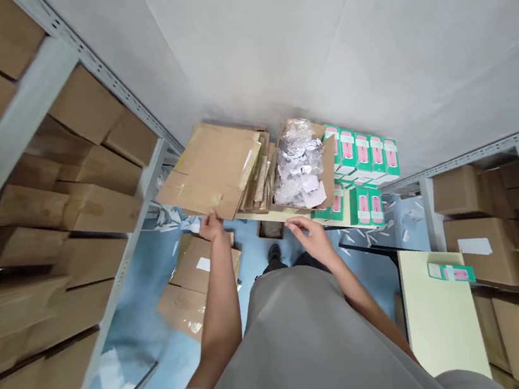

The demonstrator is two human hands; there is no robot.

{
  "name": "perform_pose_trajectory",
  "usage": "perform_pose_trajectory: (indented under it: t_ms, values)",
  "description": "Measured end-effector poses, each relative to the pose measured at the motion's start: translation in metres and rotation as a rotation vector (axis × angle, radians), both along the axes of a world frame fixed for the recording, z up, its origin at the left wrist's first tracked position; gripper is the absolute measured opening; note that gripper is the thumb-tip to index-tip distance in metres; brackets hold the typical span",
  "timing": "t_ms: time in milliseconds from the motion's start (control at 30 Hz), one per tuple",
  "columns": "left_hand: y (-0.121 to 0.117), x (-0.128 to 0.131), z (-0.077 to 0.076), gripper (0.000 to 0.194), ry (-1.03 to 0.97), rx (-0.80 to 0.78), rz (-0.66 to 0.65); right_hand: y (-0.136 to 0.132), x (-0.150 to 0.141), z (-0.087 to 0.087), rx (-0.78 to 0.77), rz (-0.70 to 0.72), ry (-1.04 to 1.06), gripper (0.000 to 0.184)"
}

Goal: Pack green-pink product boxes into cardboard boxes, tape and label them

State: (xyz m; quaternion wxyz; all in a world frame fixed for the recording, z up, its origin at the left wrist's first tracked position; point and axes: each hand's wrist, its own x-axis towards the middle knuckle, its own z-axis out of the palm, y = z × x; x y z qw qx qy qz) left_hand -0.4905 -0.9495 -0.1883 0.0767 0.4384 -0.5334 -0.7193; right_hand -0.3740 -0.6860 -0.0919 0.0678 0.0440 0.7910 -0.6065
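My left hand (212, 225) pinches the near edge of a flattened cardboard box (211, 169), the top piece of a stack of folded cardboard (258, 185) on a narrow table. Its thumb lies on top; the fingers beneath are partly hidden. My right hand (309, 236) hovers just in front of the table's edge, fingers slightly bent and apart, with nothing visible in it. Nearest to it stands an open carton (332, 172) filled with crumpled clear plastic wrap and white paper scraps (301, 163).
Green boxes with pink panels (363, 152) stand in rows right of the carton. Shelves of brown cartons (96, 190) line both sides. A pale side table (441, 317) holds one green box (451, 272). Flattened cardboard (192, 264) and paper strips litter the blue floor.
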Motion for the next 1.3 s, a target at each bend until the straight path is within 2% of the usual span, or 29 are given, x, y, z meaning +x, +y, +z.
perform_pose_trajectory:
  t_ms: [133, 200, 267, 333, 400, 467, 533, 633, 733, 833, 867, 967, 1067, 1200, 1300]
  values:
    - [-0.017, 0.017, 0.028, 0.029, 0.087, 0.064, 0.175, 0.002, -0.008, 0.011, -0.013, -0.023, 0.031, 0.038]
    - [-0.027, 0.028, 0.047, 0.024, 0.224, 0.091, 0.172, 0.007, -0.011, 0.023, -0.006, -0.059, 0.069, 0.036]
    - [-0.032, 0.036, 0.067, 0.033, 0.367, 0.071, 0.075, 0.018, -0.010, 0.038, 0.015, -0.141, 0.140, 0.035]
    - [-0.029, 0.037, 0.087, 0.047, 0.469, 0.036, -0.056, 0.035, -0.005, 0.054, 0.052, -0.290, 0.242, 0.035]
    - [-0.015, 0.031, 0.102, 0.053, 0.510, 0.022, -0.190, 0.059, 0.006, 0.068, 0.116, -0.509, 0.361, 0.039]
    - [0.010, 0.022, 0.111, 0.051, 0.495, 0.038, -0.353, 0.090, 0.027, 0.076, 0.219, -0.756, 0.461, 0.047]
    - [0.044, 0.014, 0.113, 0.047, 0.447, 0.074, -0.553, 0.122, 0.060, 0.080, 0.331, -0.970, 0.494, 0.056]
    - [0.105, 0.011, 0.106, 0.041, 0.364, 0.110, -0.891, 0.164, 0.127, 0.080, 0.400, -1.177, 0.435, 0.065]
    - [0.173, 0.024, 0.100, 0.034, 0.355, 0.107, -1.231, 0.190, 0.205, 0.073, 0.297, -1.349, 0.330, 0.066]
    - [0.247, 0.050, 0.105, 0.024, 0.351, 0.115, -1.541, 0.206, 0.283, 0.057, 0.126, -1.526, 0.278, 0.054]
    - [0.273, 0.063, 0.109, 0.025, 0.331, 0.123, -1.621, 0.210, 0.307, 0.049, 0.081, -1.583, 0.288, 0.050]
    - [0.352, 0.106, 0.120, 0.045, 0.267, 0.151, -1.794, 0.221, 0.375, 0.018, 0.010, -1.750, 0.327, 0.041]
    - [0.432, 0.158, 0.119, 0.050, 0.296, 0.143, -1.903, 0.235, 0.434, -0.018, -0.007, -1.886, 0.342, 0.038]
    - [0.538, 0.237, 0.097, 0.047, 0.433, 0.035, -1.949, 0.269, 0.506, -0.060, 0.104, -1.994, 0.337, 0.037]
    - [0.607, 0.301, 0.076, 0.041, 0.476, 0.071, -2.019, 0.300, 0.555, -0.083, 0.250, -2.027, 0.187, 0.037]
